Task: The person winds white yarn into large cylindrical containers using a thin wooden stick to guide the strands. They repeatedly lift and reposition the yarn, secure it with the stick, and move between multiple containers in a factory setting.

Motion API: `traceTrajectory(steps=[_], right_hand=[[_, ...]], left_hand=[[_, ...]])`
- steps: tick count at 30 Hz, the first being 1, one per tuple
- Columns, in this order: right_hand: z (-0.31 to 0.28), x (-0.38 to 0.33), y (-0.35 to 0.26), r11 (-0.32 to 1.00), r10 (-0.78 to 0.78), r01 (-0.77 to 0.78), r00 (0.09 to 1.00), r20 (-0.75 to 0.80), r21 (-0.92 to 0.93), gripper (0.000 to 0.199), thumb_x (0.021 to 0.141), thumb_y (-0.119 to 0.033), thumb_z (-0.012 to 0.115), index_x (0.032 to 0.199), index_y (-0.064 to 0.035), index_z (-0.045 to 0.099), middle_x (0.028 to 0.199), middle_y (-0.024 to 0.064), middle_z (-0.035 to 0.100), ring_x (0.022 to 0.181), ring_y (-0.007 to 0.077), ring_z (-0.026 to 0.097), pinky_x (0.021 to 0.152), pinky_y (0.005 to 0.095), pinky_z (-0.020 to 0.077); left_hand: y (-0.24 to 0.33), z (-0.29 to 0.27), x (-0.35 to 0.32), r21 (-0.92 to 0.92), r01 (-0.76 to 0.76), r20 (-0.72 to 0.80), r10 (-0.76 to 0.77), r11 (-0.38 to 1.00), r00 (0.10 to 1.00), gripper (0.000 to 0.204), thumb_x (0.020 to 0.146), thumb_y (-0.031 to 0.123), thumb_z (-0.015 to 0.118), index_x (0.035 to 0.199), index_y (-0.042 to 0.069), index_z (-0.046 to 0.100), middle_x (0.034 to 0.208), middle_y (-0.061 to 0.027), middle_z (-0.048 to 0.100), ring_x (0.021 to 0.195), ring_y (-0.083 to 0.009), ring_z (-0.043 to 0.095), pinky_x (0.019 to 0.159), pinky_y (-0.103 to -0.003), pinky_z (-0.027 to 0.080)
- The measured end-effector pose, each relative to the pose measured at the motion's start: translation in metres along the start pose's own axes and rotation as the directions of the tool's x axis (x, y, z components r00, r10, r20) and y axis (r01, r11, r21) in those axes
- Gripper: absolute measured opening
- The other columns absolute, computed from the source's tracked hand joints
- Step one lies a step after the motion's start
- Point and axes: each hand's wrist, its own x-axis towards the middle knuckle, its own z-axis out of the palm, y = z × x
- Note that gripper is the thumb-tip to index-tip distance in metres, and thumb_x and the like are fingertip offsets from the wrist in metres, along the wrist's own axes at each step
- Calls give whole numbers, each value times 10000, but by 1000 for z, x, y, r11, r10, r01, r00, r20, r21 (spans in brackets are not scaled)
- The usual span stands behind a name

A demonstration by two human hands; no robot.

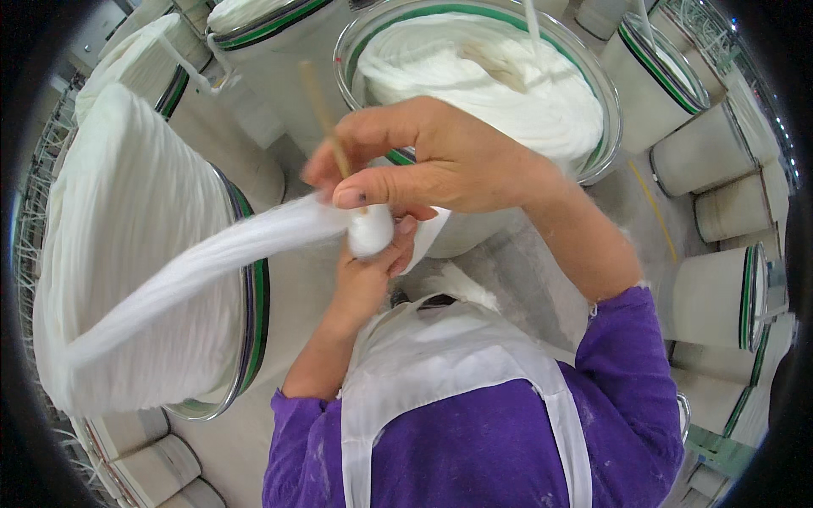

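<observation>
A thin wooden stick (320, 106) slants up between the thumb and fingers of my right hand (440, 161), which is closed on it. The stick's lower end runs into a small white fibre roll (371, 233). Below, the fingers of my left hand (362, 275) curl round this roll; my right hand partly covers them. A thick, soft white sliver strand (212, 252) stretches from the roll to the heaped fibre (135, 254) in the can on the left. A white strip hangs beside my left fingers.
A large sliver can (611, 140) with coiled white fibre stands just beyond my hands. The left can's rim (254, 322) is close to my left forearm. More cans (716, 296) line the right side. Grey floor (542, 262) shows between them, with a yellow line (652, 207).
</observation>
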Motion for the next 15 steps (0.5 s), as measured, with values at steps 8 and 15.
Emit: traceTrajectory(steps=[8,15], right_hand=[[6,2,4,978,-209,205,970,-126,-45,108,831,-91,709,817,-17,631,873,84,690,772,117,638,695,251,504],[-21,-9,-9,849,-320,509,705,-633,139,228,980,-268,520,858,-78,542,657,32,509,526,102,458,506,236,349]], left_hand=[[17,5,0,256,99,98,-128,962,987,274,975,302,542,1039,55,643,665,72,376,591,-46,354,551,-201,290],[-3,-17,-1,208,-8,165,-27,978,986,393,1018,382,433,996,41,626,537,71,306,487,-42,260,475,-230,204]])
